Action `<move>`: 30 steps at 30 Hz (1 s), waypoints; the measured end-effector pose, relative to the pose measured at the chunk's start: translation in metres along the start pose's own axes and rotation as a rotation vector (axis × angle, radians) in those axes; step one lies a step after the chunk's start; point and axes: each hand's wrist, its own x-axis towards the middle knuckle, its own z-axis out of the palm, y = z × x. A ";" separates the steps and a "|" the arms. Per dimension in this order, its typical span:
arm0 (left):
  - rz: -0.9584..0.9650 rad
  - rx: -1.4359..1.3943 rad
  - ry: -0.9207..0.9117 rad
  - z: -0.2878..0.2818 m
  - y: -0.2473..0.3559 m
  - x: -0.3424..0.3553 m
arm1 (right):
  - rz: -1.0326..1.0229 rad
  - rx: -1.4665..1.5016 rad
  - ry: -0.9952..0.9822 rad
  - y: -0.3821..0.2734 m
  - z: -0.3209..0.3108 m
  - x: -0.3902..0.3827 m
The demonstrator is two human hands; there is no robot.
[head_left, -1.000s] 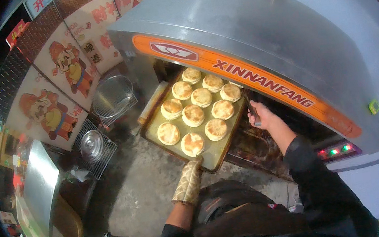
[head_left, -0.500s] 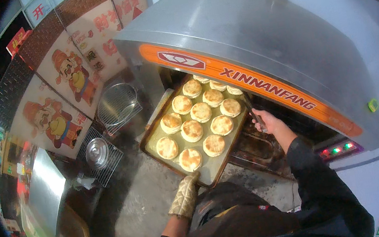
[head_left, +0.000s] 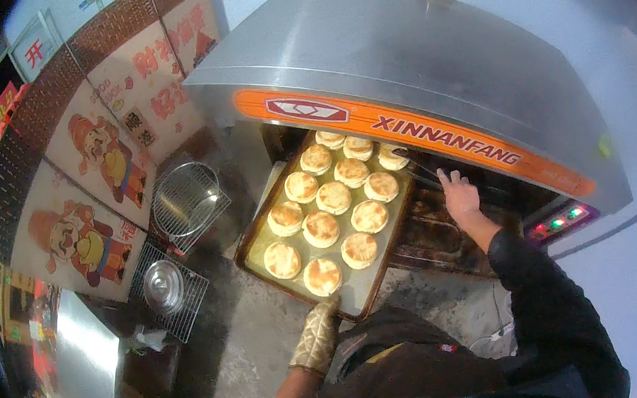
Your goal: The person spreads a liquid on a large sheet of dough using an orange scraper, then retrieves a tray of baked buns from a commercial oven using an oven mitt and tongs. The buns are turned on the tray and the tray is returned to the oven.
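Observation:
A large baking tray [head_left: 361, 293] sticks out of the oven mouth at a slant, its far end inside. Several round, browned flatbreads [head_left: 321, 230] sit on it in rows. My left hand [head_left: 316, 335], in a quilted tan oven mitt, is closed on the near edge of the tray. Over the oven opening, right of the tray, my bare right hand [head_left: 460, 194] grips a slim dark long-handled tool [head_left: 421, 157]. The tool's tip lies by the flatbreads at the tray's far right; its kind is hard to make out.
The steel deck oven [head_left: 360, 36] has an orange front strip and a lit control panel [head_left: 559, 223]. Left stand wire racks [head_left: 195, 300], a round metal lid [head_left: 164, 286] and a round wire basket [head_left: 187, 198]. A printed folding screen [head_left: 114, 155] stands behind them.
My right hand has moved slightly up and right, and the tool's handle has swung to a flatter angle. My left mitt stays on the tray edge. The view has shifted a little.

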 end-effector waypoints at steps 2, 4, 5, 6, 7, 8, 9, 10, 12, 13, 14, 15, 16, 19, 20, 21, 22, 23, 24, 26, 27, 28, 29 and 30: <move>-0.036 0.051 -0.003 0.005 0.009 -0.001 | -0.039 -0.043 0.014 0.011 0.001 -0.014; -0.052 0.092 -0.003 0.004 0.018 -0.005 | -0.050 -0.002 -0.005 0.013 -0.007 -0.029; -0.034 0.106 -0.001 0.000 0.020 -0.010 | -0.047 0.064 -0.035 0.008 -0.017 -0.039; -0.053 0.101 0.008 -0.003 0.021 -0.014 | -0.041 0.127 -0.063 0.004 -0.028 -0.046; -0.076 0.098 0.016 -0.006 0.022 -0.017 | 0.027 0.174 -0.230 -0.002 -0.047 -0.049; -0.139 0.077 0.038 -0.008 0.025 -0.021 | 0.049 0.245 -0.192 -0.011 -0.044 -0.049; -0.193 0.054 0.053 -0.009 0.029 -0.021 | 0.078 0.310 -0.147 -0.016 -0.046 -0.050; -0.196 0.021 0.039 -0.008 0.024 -0.018 | 0.116 0.367 -0.098 -0.012 -0.045 -0.051; -0.175 -0.068 -0.028 0.010 0.012 0.001 | -0.036 0.584 -0.006 0.020 -0.005 -0.019; -0.120 -0.039 -0.067 0.023 0.019 0.008 | -0.114 0.683 0.038 0.045 0.007 -0.005; -0.151 0.055 0.032 -0.007 0.016 -0.015 | 0.124 1.307 -0.594 -0.037 -0.043 -0.001; -0.106 0.095 0.018 -0.001 0.026 -0.014 | 0.211 1.463 -0.685 -0.040 -0.047 0.014; -0.115 0.064 0.001 0.002 0.027 -0.013 | 0.296 1.619 -0.786 -0.045 -0.044 0.026; -0.143 0.046 0.002 0.011 0.037 -0.012 | 0.476 1.783 -1.011 -0.047 -0.036 0.054; -0.151 0.087 0.027 0.016 0.043 -0.012 | 0.499 1.823 -1.053 -0.046 -0.033 0.059; -0.161 0.131 0.053 0.019 0.049 -0.012 | 0.524 1.864 -1.098 -0.044 -0.026 0.063; -0.004 0.299 0.046 0.015 0.043 -0.013 | 0.539 1.905 -1.148 -0.047 -0.026 0.070; 0.152 0.468 0.037 0.006 0.029 -0.017 | 0.571 1.851 -1.148 -0.050 -0.026 0.078; 0.301 0.633 0.022 0.008 0.030 -0.020 | 0.567 1.864 -1.155 -0.050 -0.021 0.082; 0.035 0.156 0.054 0.018 0.033 -0.019 | 0.560 1.892 -1.170 -0.047 -0.012 0.086; 0.086 0.187 0.078 0.021 0.039 -0.021 | 0.556 1.905 -1.171 -0.046 -0.008 0.088; 0.078 0.133 0.126 0.025 0.042 -0.021 | 0.552 1.919 -1.173 -0.046 -0.004 0.091; 0.069 0.078 0.174 0.028 0.045 -0.022 | 0.547 1.933 -1.176 -0.046 0.000 0.094; 0.002 -0.065 0.246 0.036 0.047 -0.021 | 0.519 1.942 -1.183 -0.049 0.004 0.098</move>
